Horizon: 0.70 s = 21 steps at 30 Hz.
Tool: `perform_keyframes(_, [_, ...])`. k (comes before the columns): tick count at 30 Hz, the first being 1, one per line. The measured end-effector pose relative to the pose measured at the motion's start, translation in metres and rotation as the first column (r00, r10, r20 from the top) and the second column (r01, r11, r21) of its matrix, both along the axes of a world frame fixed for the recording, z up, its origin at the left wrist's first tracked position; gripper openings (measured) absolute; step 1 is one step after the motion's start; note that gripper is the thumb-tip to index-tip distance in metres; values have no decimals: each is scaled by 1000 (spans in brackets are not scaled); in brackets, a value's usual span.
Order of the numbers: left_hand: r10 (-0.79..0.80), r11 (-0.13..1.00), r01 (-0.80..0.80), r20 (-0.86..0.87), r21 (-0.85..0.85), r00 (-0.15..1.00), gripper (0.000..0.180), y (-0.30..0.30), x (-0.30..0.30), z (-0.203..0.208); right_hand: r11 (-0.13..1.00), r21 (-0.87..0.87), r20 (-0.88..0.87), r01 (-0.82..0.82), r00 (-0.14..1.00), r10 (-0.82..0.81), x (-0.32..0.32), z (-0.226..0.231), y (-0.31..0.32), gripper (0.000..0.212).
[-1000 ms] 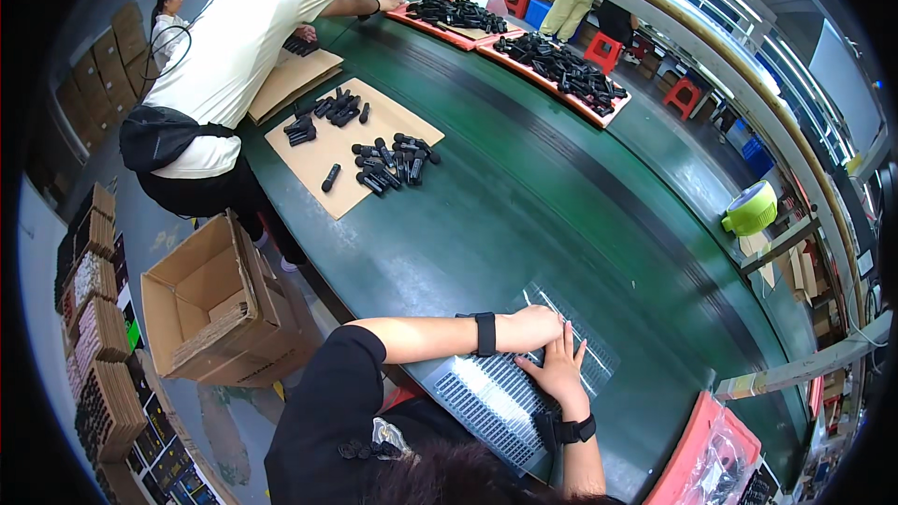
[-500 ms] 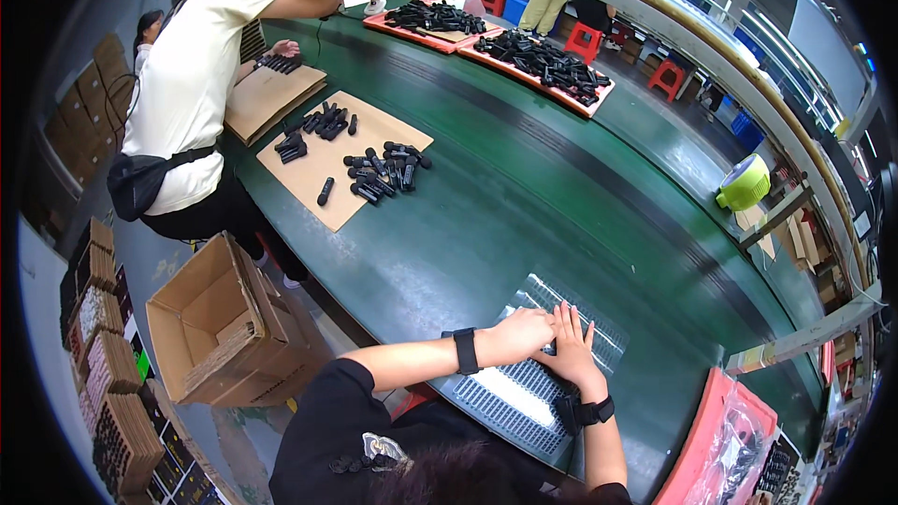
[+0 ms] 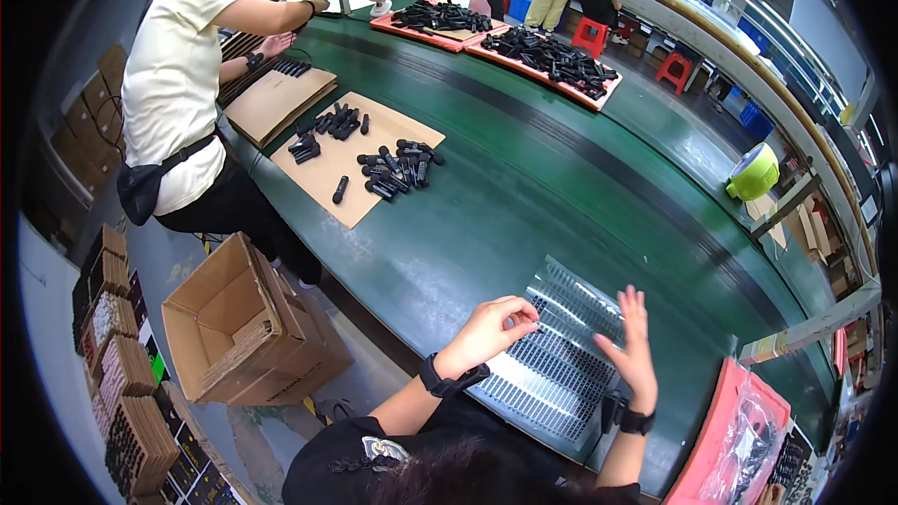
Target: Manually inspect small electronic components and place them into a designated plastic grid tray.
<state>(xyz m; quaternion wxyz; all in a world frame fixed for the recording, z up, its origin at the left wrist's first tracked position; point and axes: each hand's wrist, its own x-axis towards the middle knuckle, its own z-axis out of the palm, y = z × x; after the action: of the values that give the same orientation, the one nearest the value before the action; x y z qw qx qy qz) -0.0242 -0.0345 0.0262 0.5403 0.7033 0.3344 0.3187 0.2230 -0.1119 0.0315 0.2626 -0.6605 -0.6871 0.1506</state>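
A glossy, see-through sheet (image 3: 558,369) with rows of small dark rectangles lies on the green table in front of me, its far end slightly curled. Above its left edge, my left hand (image 3: 488,332) is raised with the fingers curled and the thumb close to the forefinger. Whatever may be between those fingertips is too small to make out. My right hand (image 3: 634,355) hovers over the sheet's right side, fingers stretched and thumb apart, holding nothing. A dark band circles each wrist. A small dark object by the right wrist is partly hidden.
Black handheld microphones (image 3: 388,171) lie on a cardboard sheet (image 3: 351,209) to the left. Heaped trays (image 3: 599,103) stand at the far side. An open carton (image 3: 304,355) is on the floor. A co-worker (image 3: 178,75) stands far left. A pink tray (image 3: 697,458) sits at right.
My hands, together over the sheet before, have come apart. The left has drawn back to the left; the right has lifted to the right with fingers spread. The co-worker's arms have shifted.
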Motion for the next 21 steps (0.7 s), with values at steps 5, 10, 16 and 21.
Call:
perform_keyframes(5, [-134,943,217,306,-253,942,40,-5,5,-7,997,58,-750,56,662,7,28,19,-111,71])
perform_keyframes(10, [-177,743,478,551,-468,816,52,-11,15,-4,994,98,-722,58,691,31,11,2,-245,68])
perform_keyframes(16, [89,400,667,751,-628,654,53,-23,41,-4,806,-550,-823,221,-311,-476,3,-83,-363,56])
perform_keyframes(21, [97,344,645,709,-682,698,53,-38,53,-1,863,-235,-847,448,-530,45,-28,-201,-417,60])
